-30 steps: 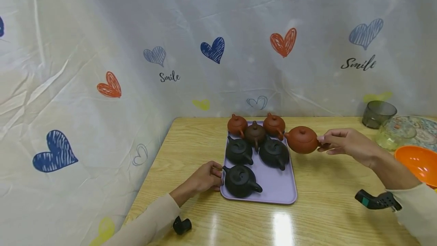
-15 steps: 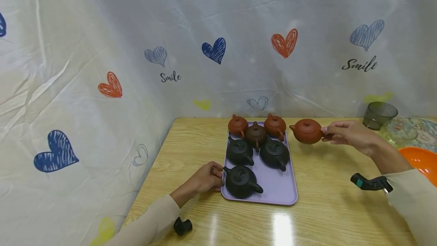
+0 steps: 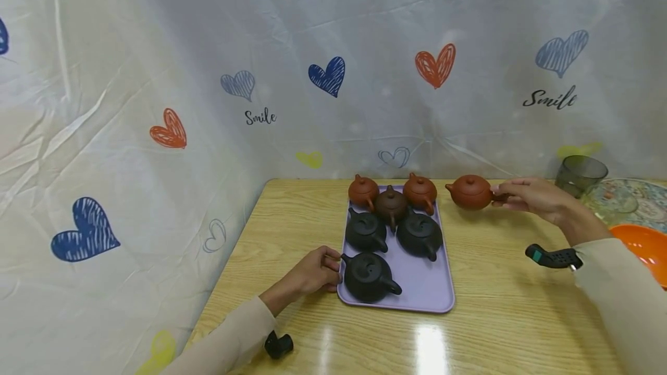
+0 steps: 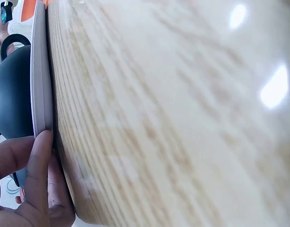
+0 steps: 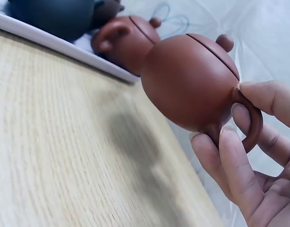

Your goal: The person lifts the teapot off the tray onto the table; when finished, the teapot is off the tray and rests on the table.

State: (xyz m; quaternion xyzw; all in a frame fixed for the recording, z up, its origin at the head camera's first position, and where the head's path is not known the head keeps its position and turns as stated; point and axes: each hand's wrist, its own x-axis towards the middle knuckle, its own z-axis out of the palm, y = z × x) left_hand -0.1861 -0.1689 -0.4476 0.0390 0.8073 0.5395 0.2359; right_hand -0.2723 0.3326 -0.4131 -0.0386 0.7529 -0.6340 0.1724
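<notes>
My right hand (image 3: 537, 197) pinches the loop handle of a reddish-brown clay teapot (image 3: 470, 192). In the right wrist view this teapot (image 5: 190, 82) hangs above the wooden table, its shadow below, with the lid on. My left hand (image 3: 315, 269) grips the left rim of a lilac tray (image 3: 419, 288); in the left wrist view its fingers (image 4: 38, 165) meet the tray edge. On the tray stand two smaller reddish teapots (image 3: 363, 191) at the back and a dark brown teapot (image 3: 391, 204) between them. Nearer are three black teapots (image 3: 367, 276).
At the right lie an orange bowl (image 3: 643, 247), a patterned plate (image 3: 651, 201), a clear yellowish glass bowl (image 3: 612, 198) and a grey see-through cup (image 3: 581, 172). A curtain printed with hearts (image 3: 326, 77) hangs along the table's back edge.
My right hand has carried the reddish teapot away from the tray's right edge, toward the back and slightly right. My left hand stays at the tray's rim.
</notes>
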